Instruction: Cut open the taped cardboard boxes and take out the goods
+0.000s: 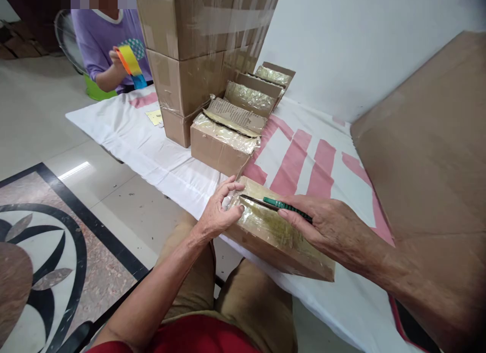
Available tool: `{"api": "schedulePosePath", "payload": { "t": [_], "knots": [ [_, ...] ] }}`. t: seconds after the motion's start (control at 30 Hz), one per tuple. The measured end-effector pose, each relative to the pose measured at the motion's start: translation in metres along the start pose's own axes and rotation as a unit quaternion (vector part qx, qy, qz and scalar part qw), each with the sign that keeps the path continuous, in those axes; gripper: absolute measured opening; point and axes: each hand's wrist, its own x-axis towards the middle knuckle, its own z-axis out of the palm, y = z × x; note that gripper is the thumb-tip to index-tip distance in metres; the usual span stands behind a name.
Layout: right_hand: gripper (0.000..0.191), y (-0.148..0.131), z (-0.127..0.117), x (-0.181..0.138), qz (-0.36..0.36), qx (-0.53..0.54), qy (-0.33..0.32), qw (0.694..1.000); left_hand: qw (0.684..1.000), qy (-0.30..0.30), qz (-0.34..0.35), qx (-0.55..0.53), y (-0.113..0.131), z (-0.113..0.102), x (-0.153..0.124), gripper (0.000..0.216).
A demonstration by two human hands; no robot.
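A cardboard box (pixel 266 254) lies on the table's near edge, its top covered with shiny clear film or tape (pixel 258 219). My right hand (pixel 322 219) is wrapped round a knife (pixel 283 206) with a ribbed green handle. Its thin dark blade points left, low over the left end of the box's top. My left hand (pixel 218 211) rests at that same end, thumb and fingers apart on either side of the blade tip. Whether its fingertips pinch any film cannot be made out.
Opened boxes (pixel 224 145) with raised flaps stand in a row beyond. Behind them rises a tall stack of taped cartons (pixel 201 84). A large cardboard sheet or carton (pixel 425 155) leans at right. Across the table, a person in purple (pixel 89 49) holds a colourful tape roll (pixel 129 60).
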Motion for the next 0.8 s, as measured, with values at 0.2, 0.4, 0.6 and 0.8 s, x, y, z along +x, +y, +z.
{"api": "schedulePosePath", "payload": {
  "t": [0.2,0.4,0.6,0.8],
  "knots": [
    [0.035,-0.003,0.004,0.003,-0.03,-0.079,0.005,0.996,1.0,-0.004,-0.008,-0.017,-0.002,0.001,0.0,0.051],
    [0.032,-0.005,0.005,0.0,-0.05,-0.116,-0.003,0.992,1.0,0.002,-0.012,-0.015,-0.001,0.0,-0.001,0.051],
    [0.024,0.003,0.004,-0.004,-0.035,-0.115,-0.058,0.991,1.0,0.004,-0.007,0.002,0.0,-0.001,-0.002,0.054],
    [0.027,0.014,-0.006,-0.009,-0.006,-0.083,-0.083,0.993,0.999,0.03,-0.011,0.022,-0.001,0.002,-0.004,0.054]
  ]
}}
